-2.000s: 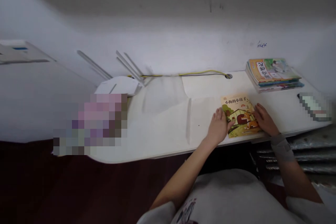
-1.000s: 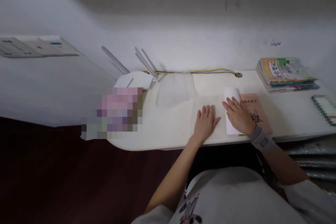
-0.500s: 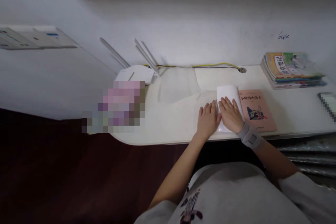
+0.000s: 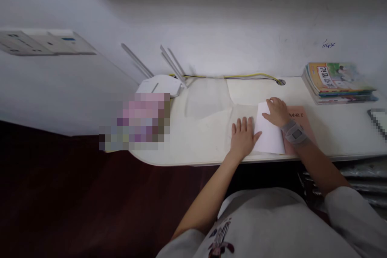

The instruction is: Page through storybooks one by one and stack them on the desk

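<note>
Resting flat on the bench (image 4: 199,145) just below frame centre, the left hand (image 4: 242,139) lies open, fingers spread, its thumb at the edge of a white paper sheet (image 4: 269,133). The right hand (image 4: 276,112), with a grey wrist brace (image 4: 294,132) above it, sits curved on the sheet's upper end — whether it pinches the paper or only presses on it cannot be told. The sheet lies over the left part of a salmon-pink picture book (image 4: 298,115) near the bench's front edge, so the cover is only partly hidden by paper — the right forearm hides more of it. A stack of books (image 4: 338,82) sits untouched at upper right, against the wall
</note>
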Demonstrator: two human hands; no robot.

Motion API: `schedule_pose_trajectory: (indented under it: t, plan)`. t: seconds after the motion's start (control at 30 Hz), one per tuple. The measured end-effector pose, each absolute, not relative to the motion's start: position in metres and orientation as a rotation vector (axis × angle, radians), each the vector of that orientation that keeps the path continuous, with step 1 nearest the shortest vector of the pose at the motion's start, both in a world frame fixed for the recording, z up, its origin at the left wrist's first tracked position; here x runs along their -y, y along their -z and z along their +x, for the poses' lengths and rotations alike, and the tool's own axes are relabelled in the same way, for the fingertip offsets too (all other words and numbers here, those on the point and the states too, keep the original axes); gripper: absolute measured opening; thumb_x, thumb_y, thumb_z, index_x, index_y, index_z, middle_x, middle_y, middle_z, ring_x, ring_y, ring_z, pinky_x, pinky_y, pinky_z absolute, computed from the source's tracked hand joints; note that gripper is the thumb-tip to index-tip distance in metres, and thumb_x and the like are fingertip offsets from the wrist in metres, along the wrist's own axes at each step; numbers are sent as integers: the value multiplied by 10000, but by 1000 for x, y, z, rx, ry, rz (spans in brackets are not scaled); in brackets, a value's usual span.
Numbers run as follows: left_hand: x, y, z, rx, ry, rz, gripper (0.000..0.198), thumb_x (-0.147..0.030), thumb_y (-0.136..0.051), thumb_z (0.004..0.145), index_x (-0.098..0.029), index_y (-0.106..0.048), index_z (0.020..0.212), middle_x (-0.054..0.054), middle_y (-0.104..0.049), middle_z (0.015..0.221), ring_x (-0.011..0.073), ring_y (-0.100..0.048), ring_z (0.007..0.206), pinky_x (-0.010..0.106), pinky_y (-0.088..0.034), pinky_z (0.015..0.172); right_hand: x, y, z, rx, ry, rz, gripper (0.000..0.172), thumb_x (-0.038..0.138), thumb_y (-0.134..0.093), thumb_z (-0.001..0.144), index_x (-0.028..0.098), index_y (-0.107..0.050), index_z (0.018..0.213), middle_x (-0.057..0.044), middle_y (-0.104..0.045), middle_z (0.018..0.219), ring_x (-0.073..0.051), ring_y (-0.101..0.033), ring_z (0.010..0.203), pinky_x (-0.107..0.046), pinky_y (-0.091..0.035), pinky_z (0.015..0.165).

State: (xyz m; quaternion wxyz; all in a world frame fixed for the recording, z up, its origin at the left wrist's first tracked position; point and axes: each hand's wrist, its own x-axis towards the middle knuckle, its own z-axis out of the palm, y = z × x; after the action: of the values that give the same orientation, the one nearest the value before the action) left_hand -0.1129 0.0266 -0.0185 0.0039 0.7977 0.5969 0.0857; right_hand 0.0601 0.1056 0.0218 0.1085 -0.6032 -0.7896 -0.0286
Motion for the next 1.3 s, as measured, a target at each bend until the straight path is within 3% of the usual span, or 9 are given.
schedule_pose_trajectory:
  t: [0.6, 1.3]
  plan:
    - [-27, 19, -112, -1876, -244, 2492, 737, -584, -221, 935, -74, -273, 1464, 222, -330, 1487, 351, -271, 1394, 542, -244, 1100, -106, -18, 60, 2425, 75, -1684, 358, 322, -601, 774, 76, -602, 1034, -203, -546, 1134, -323, -446, 1110, -426, -358, 961]
    - [-26, 11, -113, -1806, -169, 2471, 811, -632, -159, 918, -51, -223, 1481, 189, -255, 1526, 381, -198, 1408, 536, -211, 1119, -111, -17, 67, 2519, -28, -1627, 407, 357, -627, 780, 60, -620, 1058, -186, -547, 1136, -294, -465, 1118, -398, -380, 976]
